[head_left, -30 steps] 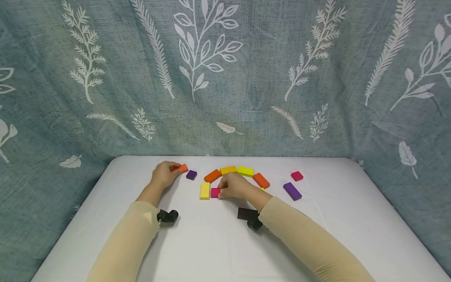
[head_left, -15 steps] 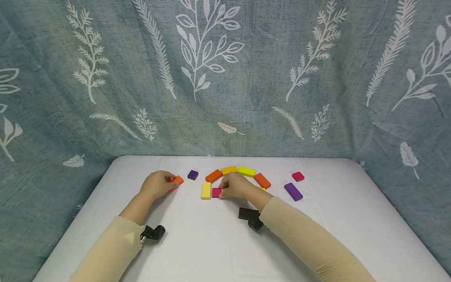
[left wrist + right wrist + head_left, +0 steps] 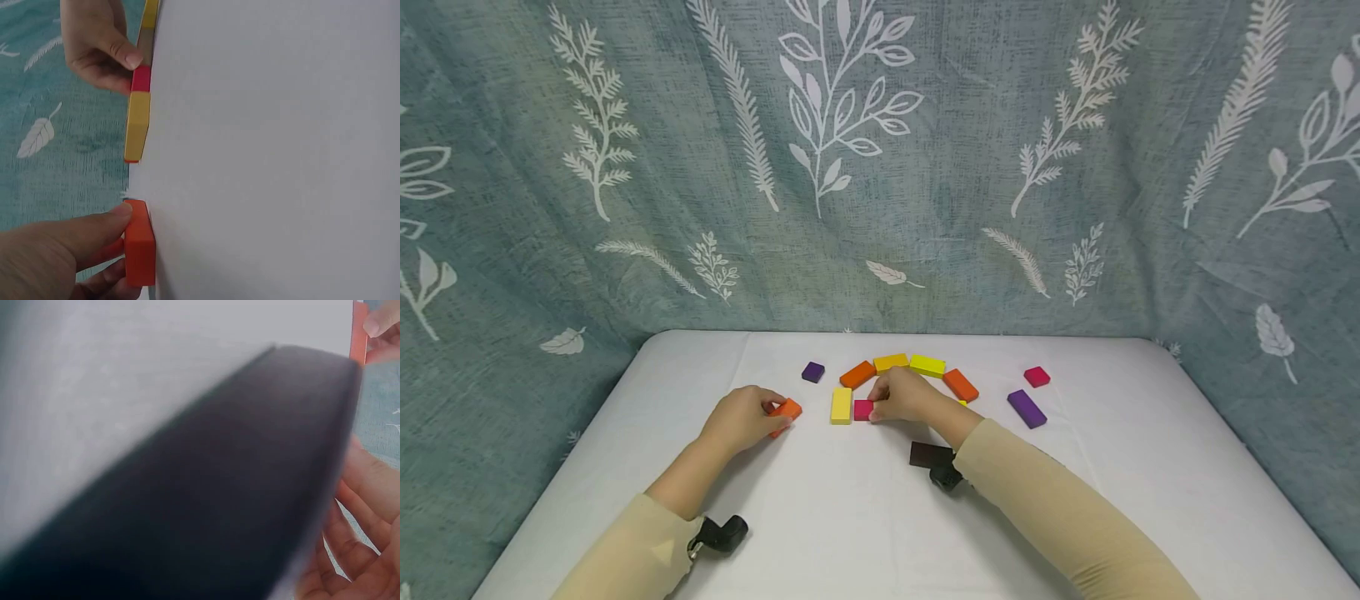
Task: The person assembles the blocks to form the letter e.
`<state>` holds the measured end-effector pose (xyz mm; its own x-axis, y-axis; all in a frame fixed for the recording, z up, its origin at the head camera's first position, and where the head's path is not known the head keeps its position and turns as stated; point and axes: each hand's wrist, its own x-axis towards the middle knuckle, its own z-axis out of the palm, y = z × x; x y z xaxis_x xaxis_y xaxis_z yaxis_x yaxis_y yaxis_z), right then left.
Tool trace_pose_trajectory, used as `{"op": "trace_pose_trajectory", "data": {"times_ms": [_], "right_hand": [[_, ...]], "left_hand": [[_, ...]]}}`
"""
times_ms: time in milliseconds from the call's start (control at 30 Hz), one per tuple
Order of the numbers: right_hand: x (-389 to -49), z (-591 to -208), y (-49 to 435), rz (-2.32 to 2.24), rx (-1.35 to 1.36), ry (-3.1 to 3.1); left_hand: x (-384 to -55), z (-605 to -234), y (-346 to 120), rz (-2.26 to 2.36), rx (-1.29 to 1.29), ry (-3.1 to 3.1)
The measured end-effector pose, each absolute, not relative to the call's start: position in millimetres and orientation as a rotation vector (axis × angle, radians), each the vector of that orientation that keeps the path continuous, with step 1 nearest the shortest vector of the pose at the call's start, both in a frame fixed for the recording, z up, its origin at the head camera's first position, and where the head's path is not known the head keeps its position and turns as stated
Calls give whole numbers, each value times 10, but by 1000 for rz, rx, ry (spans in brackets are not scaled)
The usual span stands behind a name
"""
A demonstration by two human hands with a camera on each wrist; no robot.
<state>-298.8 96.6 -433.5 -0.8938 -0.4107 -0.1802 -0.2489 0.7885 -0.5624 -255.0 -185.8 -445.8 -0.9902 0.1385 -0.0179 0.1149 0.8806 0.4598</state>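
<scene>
— What are your hands doing?

— My left hand (image 3: 741,423) pinches an orange block (image 3: 787,408), thumb on one side, fingers on the other. My right hand (image 3: 906,396) pinches a red block (image 3: 862,410) by its right end.

— How would the orange block handle?

— Light and stiff, I'd judge, perhaps painted wood, so hardly fragile. Its smooth faces might slip under a loose pinch. I'd take it by the long sides, and keep my fingertips off the end that faces the other blocks.

— Where is it?

— Left of the yellow block (image 3: 842,406) and apart from it. I can't tell whether it touches the table (image 3: 842,517). The red block sits just beside the yellow block, on its right.

— And your arms?

— My left forearm (image 3: 688,475) slants forward and inward from the lower left. My right forearm (image 3: 1052,508) angles in from the lower right, fingers pointing left.

— Anything farther out?

— Behind my right hand, a bent row: a left orange block (image 3: 857,375), an amber block (image 3: 891,362), a lime block (image 3: 927,366), a right orange block (image 3: 961,385). Beyond my left hand, a dark block (image 3: 812,372); off right, a purple block (image 3: 1027,409) and a second red block (image 3: 1037,377).
</scene>
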Motion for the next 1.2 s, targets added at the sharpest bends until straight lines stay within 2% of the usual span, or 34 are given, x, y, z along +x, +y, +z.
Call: {"op": "trace_pose_trajectory", "data": {"times_ms": [533, 733, 1033, 1200], "right_hand": [[-3008, -4358, 968, -780, -481, 2688], [-3004, -4366, 967, -793, -487, 2687], [-3010, -4362, 981, -789, -501, 2681], [-3021, -4377, 986, -800, -499, 2671]], "left_hand": [[-2229, -4508, -1479, 761, 259, 3006], [-2279, -4494, -1516, 810, 308, 2937], [-2472, -4392, -1816, 968, 593, 2460], [-2497, -4371, -1799, 978, 578, 2426]]}}
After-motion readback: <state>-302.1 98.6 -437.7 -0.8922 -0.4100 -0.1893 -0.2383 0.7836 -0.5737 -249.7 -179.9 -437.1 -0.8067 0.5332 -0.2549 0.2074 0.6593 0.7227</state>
